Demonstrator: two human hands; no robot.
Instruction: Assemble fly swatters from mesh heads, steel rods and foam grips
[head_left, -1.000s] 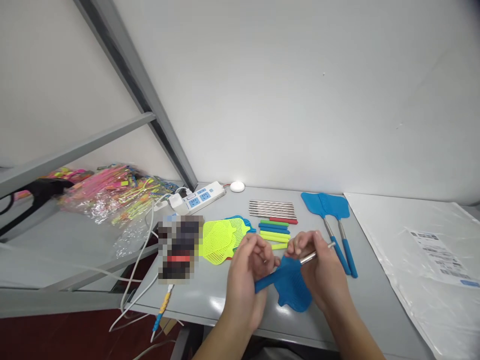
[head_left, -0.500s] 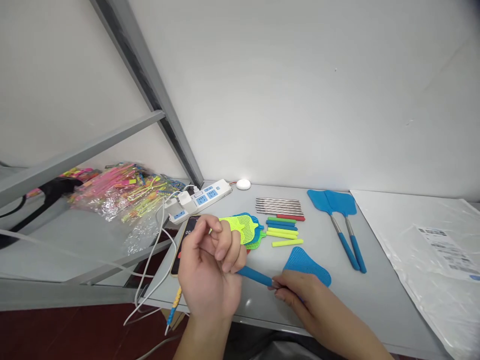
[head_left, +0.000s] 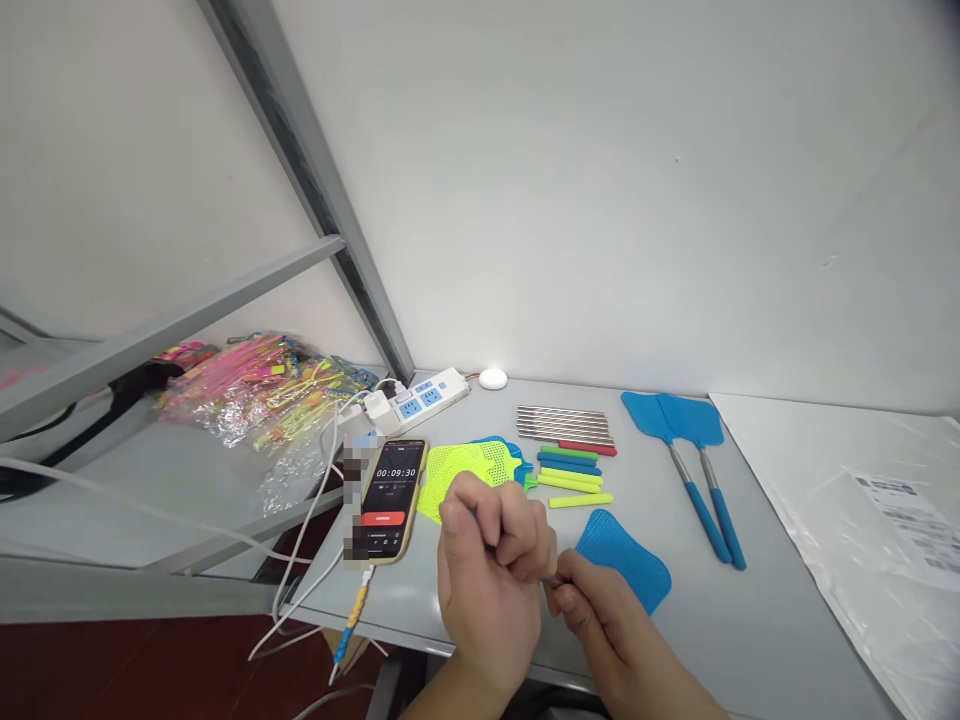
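**Gripping close-handed above a grey table (head_left: 750,640)**

Head view: curling the left hand (head_left: 491,590) into a fist, fingers folded in, wrapping a handle mostly hidden inside. Pinching a metal rod (head_left: 553,580) between thumb and forefinger of the right hand (head_left: 611,620), fingertips nearly closed, leaving only a short grey bit in sight between both hands. Hiding any meeting of rod and handle behind the fingers. Holding both hands just beside each other, near the front edge of the table.

Seeing a blue swatter head (head_left: 626,560) lying flat just beyond the right hand and partly covered by it; not being able to tell about any link with the rod.

Farther back, seeing a row of loose rods (head_left: 562,422) lying side by side, with coloured tubes (head_left: 570,463) in front of them in red, green, blue and yellow. On the left, seeing overlapping spare heads (head_left: 454,465), mostly yellow, then a phone (head_left: 390,490) showing 00:09:30 and a power strip (head_left: 431,400). On the right, seeing two blue swatters (head_left: 692,420) overlapping at the top, beside a white plastic package (head_left: 817,490).
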